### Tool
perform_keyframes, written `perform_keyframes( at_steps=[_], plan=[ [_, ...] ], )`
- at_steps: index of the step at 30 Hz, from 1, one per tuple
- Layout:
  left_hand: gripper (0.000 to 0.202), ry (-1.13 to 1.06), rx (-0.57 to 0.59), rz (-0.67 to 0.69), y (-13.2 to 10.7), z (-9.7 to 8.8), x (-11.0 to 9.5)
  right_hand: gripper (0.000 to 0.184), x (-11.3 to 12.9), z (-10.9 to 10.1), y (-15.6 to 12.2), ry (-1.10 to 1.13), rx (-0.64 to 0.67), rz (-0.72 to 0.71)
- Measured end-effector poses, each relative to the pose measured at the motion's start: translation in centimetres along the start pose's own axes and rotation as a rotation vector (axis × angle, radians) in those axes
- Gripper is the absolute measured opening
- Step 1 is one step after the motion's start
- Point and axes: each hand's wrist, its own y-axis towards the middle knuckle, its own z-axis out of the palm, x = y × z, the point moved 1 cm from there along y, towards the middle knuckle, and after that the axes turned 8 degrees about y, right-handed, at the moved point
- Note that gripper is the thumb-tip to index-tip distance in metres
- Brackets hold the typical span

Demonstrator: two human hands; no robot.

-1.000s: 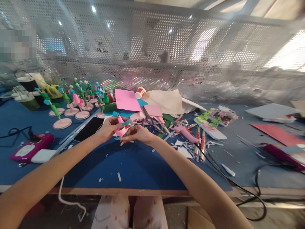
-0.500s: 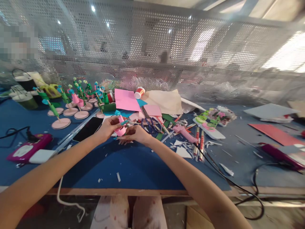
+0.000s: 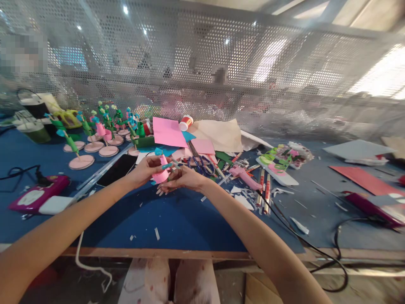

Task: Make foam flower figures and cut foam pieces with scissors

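Note:
My left hand (image 3: 146, 169) is closed on a small pink paper craft (image 3: 160, 176), a rolled stem with a wide curled strip and a blue paper tip. It is held just above the blue table mat (image 3: 190, 228). My right hand (image 3: 185, 179) comes in from the other side, its bent fingers gripping the craft's lower right edge, though the fingertips partly hide the contact. Scissors with dark blue handles (image 3: 202, 164) lie just beyond the right hand. To the left of the hands is a black phone (image 3: 116, 170).
Several finished paper flowers on round pink bases (image 3: 81, 162) stand at the left. A pink glue gun (image 3: 245, 177) lies at the right amid paper scraps, its black cord trailing off the edge. Magenta power strips (image 3: 39, 195) sit on both sides. A perforated metal screen (image 3: 196, 55) rises behind.
The pink craft is turned and tilted slightly between my hands. My right hand has shifted a little right, and its fingers have moved along the craft.

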Motion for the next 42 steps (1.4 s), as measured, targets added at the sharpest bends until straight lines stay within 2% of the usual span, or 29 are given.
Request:
perform_keyframes(
  at_steps=[6,12,19,22,27,29,32,38,42],
  plan=[
    [0.035,-0.046,-0.047,0.013,-0.1,0.0,0.1,0.04,-0.2,0.7,0.1,-0.131,-0.135,-0.093],
    [0.037,0.059,-0.081,0.03,-0.3,0.2,0.3,0.049,-0.9,0.9,0.7,-0.143,-0.199,-0.171],
    [0.036,0.169,-0.105,0.081,-0.4,0.6,-0.3,0.058,-0.7,1.3,0.9,-0.126,-0.312,-0.202],
    [0.035,0.214,-0.136,0.109,-0.3,0.7,-0.5,0.055,-0.6,1.5,0.9,-0.111,-0.334,-0.164],
    [0.037,0.206,-0.184,0.109,-0.2,0.4,-0.3,0.047,-0.5,1.6,0.6,-0.094,-0.29,-0.09],
    [0.037,0.193,-0.161,0.109,-0.2,0.3,-0.2,0.047,-0.3,1.5,0.4,-0.097,-0.26,-0.073],
    [0.037,0.155,-0.13,0.08,-0.2,0.3,0.0,0.047,0.0,1.1,0.0,-0.096,-0.148,-0.029],
    [0.035,0.048,-0.058,0.038,-0.1,0.1,0.2,0.046,0.5,-0.6,-0.5,0.062,0.07,0.085],
    [0.039,0.028,-0.024,0.028,0.0,0.1,0.2,0.043,0.6,-0.9,-0.5,0.026,0.073,0.072]
  ],
)
